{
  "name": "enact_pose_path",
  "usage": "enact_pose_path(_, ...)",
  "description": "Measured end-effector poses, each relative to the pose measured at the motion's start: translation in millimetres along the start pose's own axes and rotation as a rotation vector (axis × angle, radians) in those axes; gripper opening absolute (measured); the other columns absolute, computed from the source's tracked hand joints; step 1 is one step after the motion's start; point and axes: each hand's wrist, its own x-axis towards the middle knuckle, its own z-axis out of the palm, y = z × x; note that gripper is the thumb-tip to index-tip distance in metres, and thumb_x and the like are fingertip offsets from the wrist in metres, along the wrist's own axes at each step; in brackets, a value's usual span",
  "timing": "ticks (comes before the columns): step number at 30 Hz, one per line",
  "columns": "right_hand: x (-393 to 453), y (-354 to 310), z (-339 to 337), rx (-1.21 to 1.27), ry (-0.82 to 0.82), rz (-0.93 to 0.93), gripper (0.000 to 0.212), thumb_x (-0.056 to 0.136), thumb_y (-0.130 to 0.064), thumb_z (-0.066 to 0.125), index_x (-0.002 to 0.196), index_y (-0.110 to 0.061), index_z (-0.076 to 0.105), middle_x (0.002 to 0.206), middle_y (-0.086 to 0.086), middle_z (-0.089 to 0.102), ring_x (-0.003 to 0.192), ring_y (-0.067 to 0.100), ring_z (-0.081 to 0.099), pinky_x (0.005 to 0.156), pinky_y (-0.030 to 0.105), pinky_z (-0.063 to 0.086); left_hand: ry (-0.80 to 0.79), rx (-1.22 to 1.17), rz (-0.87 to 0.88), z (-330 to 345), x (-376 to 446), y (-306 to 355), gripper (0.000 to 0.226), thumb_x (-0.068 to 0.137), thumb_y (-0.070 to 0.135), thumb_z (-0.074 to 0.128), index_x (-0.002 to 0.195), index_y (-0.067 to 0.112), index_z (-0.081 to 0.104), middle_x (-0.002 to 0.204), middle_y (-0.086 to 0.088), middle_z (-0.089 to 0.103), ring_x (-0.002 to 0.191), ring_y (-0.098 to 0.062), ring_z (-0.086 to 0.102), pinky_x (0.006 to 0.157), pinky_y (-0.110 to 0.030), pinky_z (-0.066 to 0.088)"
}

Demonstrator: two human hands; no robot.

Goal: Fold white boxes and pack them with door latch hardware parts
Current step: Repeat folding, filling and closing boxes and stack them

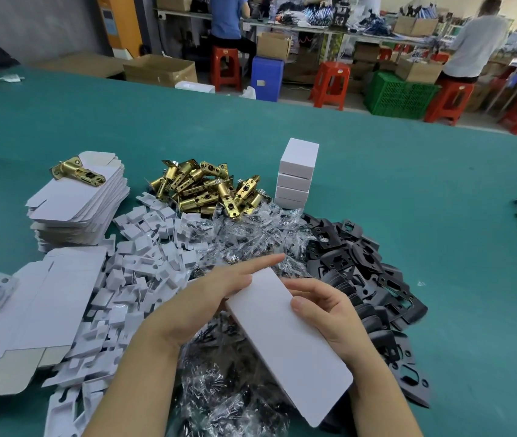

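A closed white box (285, 339) lies slanted between my hands above the table. My left hand (206, 298) supports its far left side, index finger stretched straight past the box's far end. My right hand (326, 307) grips the right edge, thumb on the top face and fingers curled around the side. Brass door latches (206, 187) are piled behind. Clear bags of screws (244, 244) and black strike plates (364, 263) spread under and beside my hands.
A stack of flat white box blanks (74, 203) with one brass latch (77, 171) on top stands at left. White cardboard inserts (143, 266) lie scattered. Several finished boxes (296, 175) are stacked behind. The green table (440, 190) extends right; people work at far benches.
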Motion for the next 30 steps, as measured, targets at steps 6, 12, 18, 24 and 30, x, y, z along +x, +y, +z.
enact_pose_path(6, 0.5, -0.2, -5.1, 0.055, -0.049, 0.067, 0.028, 0.081, -0.01, 0.066, 0.098, -0.023, 0.084, 0.097, 0.006, 0.08, 0.076, 0.015, 0.075, 0.064, 0.026, 0.058, -0.059, -0.219, -0.01, -0.7, -0.4, -6.0, 0.064, 0.086, 0.02, 0.033, 0.14, 0.04, 0.059, 0.138, 0.003, 0.064, 0.106, -0.022, 0.055, 0.086, -0.04, 0.038)
enact_pose_path(12, 1.0, -0.7, -8.0, 0.072, -0.057, 0.095, 0.027, 0.081, -0.011, 0.066, 0.099, -0.02, 0.084, 0.099, 0.004, 0.079, 0.074, 0.014, 0.074, 0.062, 0.025, 0.057, -0.023, -0.192, -0.034, 0.9, 1.3, -5.4, 0.06, 0.087, 0.022, 0.035, 0.135, 0.044, 0.062, 0.118, 0.017, 0.071, 0.097, -0.007, 0.061, 0.081, -0.023, 0.049)
enact_pose_path(18, 2.2, -0.8, -6.2, 0.083, -0.013, 0.068, 0.017, 0.083, -0.001, 0.074, 0.1, -0.004, 0.077, 0.098, 0.004, 0.079, 0.071, 0.015, 0.073, 0.057, 0.024, 0.056, -0.032, -0.034, -0.044, 11.5, 2.4, 1.6, 0.048, 0.09, 0.066, 0.042, 0.138, 0.064, 0.046, 0.147, 0.021, 0.052, 0.13, -0.011, 0.054, 0.116, -0.045, 0.036)
enact_pose_path(24, 3.4, -0.5, -9.5, 0.058, -0.004, 0.061, 0.02, 0.08, -0.004, 0.073, 0.099, -0.01, 0.079, 0.088, 0.011, 0.077, 0.067, 0.018, 0.073, 0.055, 0.026, 0.056, -0.03, 0.02, -0.022, 15.0, 1.8, 0.5, 0.051, 0.09, 0.06, 0.056, 0.136, 0.072, 0.039, 0.142, 0.04, 0.045, 0.124, 0.01, 0.05, 0.103, -0.025, 0.042)
enact_pose_path(30, 5.6, 1.5, -10.2, 0.066, 0.131, 0.049, 0.021, 0.085, -0.025, 0.069, 0.101, -0.023, 0.082, 0.097, 0.009, 0.077, 0.073, 0.018, 0.07, 0.058, 0.028, 0.057, 0.262, -0.004, 0.041, 18.1, 11.1, -2.2, 0.028, 0.101, 0.046, 0.056, 0.125, 0.058, 0.063, 0.092, 0.012, 0.068, 0.074, -0.016, 0.059, 0.056, -0.017, 0.047)
